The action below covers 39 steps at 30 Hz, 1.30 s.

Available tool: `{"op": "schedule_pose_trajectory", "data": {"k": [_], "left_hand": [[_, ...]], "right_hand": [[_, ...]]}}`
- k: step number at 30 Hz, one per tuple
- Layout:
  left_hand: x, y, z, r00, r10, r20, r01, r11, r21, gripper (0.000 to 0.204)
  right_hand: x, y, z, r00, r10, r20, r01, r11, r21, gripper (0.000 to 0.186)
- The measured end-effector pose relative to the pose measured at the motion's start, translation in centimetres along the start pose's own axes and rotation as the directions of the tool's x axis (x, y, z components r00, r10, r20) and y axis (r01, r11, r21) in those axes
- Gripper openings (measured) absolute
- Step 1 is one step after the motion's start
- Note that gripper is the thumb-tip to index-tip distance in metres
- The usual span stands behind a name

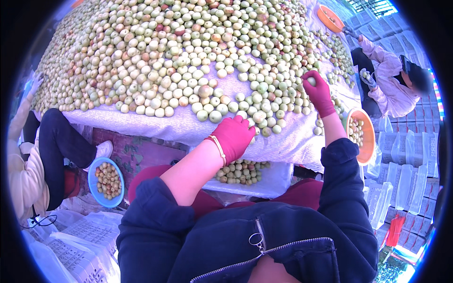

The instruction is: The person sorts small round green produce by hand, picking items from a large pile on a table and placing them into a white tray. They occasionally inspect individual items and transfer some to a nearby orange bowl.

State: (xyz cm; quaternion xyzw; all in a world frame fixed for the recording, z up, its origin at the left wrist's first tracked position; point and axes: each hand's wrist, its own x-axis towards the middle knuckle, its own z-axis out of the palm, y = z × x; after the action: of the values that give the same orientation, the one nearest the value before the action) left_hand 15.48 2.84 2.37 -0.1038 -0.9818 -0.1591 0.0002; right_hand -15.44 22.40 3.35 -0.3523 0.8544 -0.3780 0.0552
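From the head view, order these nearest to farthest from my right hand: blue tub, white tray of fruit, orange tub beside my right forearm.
From your right hand:
1. Orange tub, to its lower right.
2. White tray, to its lower left.
3. Blue tub, far off left.

At right are 1 co-worker (394,92), stacked grey crates (403,146) and 1 red bundle (395,229); at left, 1 blue basin (106,203).
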Motion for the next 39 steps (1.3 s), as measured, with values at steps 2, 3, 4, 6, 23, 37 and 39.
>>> {"op": "schedule_pose_trajectory", "data": {"k": [2, 3, 4, 6, 23, 37, 39], "left_hand": [[0.0, 0.0, 0.2, 1.0, 0.005, -0.018, -0.005, 1.0, 0.014, 0.033], [0.1, 0.0, 0.3, 1.0, 0.011, -0.022, -0.012, 1.0, -0.006, 0.033], [0.1, 0.0, 0.3, 0.999, 0.014, -0.029, -0.015, 1.0, -0.023, 0.033], [0.3, 0.1, 0.5, 0.999, 0.019, -0.033, -0.02, 1.0, -0.024, 0.035], [0.6, -1.1, -0.2, 0.988, -0.021, 0.151, 0.016, 0.999, 0.036, 0.04], [-0.1, -0.4, -1.2, 0.902, 0.189, 0.388, -0.142, 0.979, -0.147, 0.056], [0.0, -0.4, -1.4, 0.886, 0.186, 0.424, -0.137, 0.98, -0.143, 0.053]], "right_hand": [[-2.2, 5.0, -8.5, 0.965, 0.2, -0.171, -0.224, 0.965, -0.139, 0.014], [-4.0, 7.2, -12.6, 0.926, 0.298, -0.232, -0.341, 0.923, -0.178, 0.015], [-5.8, 9.1, -15.9, 0.929, 0.182, -0.322, -0.278, 0.918, -0.282, 0.016], [-8.4, 11.4, -21.5, 0.895, 0.273, -0.353, -0.44, 0.674, -0.593, 0.027], [-4.2, -7.7, 17.2, 0.912, -0.372, 0.175, 0.405, 0.888, -0.22, 0.045], [-13.2, -7.6, 9.3, 0.795, -0.384, 0.469, 0.478, 0.873, -0.094, 0.053], [-14.6, -7.4, 7.4, 0.811, -0.341, 0.476, 0.431, 0.897, -0.093, 0.055]]}}
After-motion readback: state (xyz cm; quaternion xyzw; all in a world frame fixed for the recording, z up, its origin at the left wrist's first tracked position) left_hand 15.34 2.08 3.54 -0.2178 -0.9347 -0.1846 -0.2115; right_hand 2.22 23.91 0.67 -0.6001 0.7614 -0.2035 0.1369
